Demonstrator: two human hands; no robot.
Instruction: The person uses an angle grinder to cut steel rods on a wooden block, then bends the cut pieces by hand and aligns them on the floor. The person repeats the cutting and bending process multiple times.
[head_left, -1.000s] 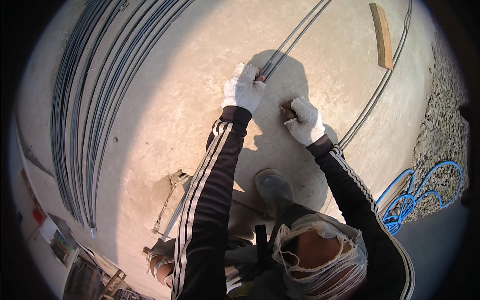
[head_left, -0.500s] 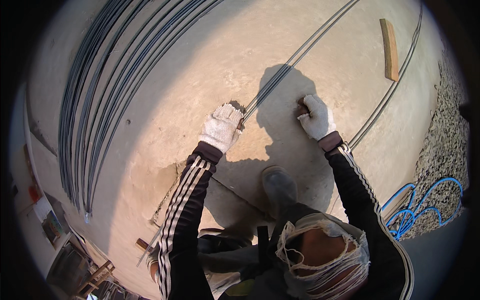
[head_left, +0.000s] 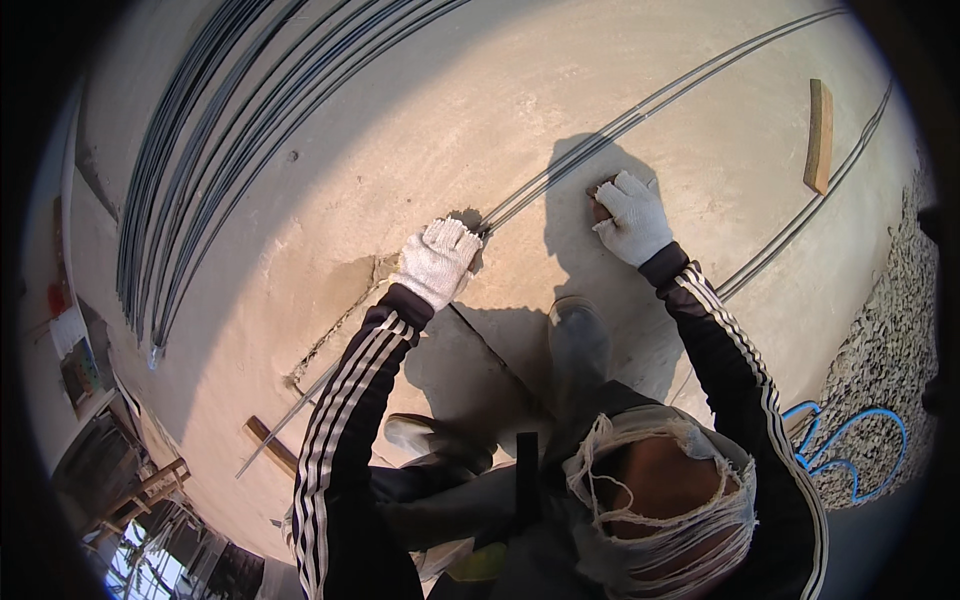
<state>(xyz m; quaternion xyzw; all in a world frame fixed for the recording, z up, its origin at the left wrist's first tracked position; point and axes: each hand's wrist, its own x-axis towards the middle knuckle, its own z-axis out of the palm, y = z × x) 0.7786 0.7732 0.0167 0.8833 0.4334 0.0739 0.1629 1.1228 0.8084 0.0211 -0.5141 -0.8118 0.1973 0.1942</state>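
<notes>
My left hand (head_left: 437, 263), in a white knit glove with bare fingertips, is closed around a few thin steel rods (head_left: 575, 158) just above the concrete floor. The rods run from it up and to the far right. Beyond my left forearm, a thin rod end (head_left: 275, 435) sticks out at the lower left; its link with the held rods is hidden. My right hand (head_left: 632, 217), gloved alike, has its fingers curled in, to the right of the rods and apart from them. Whatever it may hold is hidden.
A large bundle of dark rods (head_left: 190, 165) curves along the left. At right, more rods (head_left: 775, 245) pass by a wooden block (head_left: 819, 137), with gravel (head_left: 870, 345) and a blue hose (head_left: 890, 413) beyond. A wood strip (head_left: 268, 443) lies lower left, my boot (head_left: 578, 340) between my arms.
The held rods now slant more to the right and lie lower at their far part. My view has turned a little; both hands stay closed in nearly the same places.
</notes>
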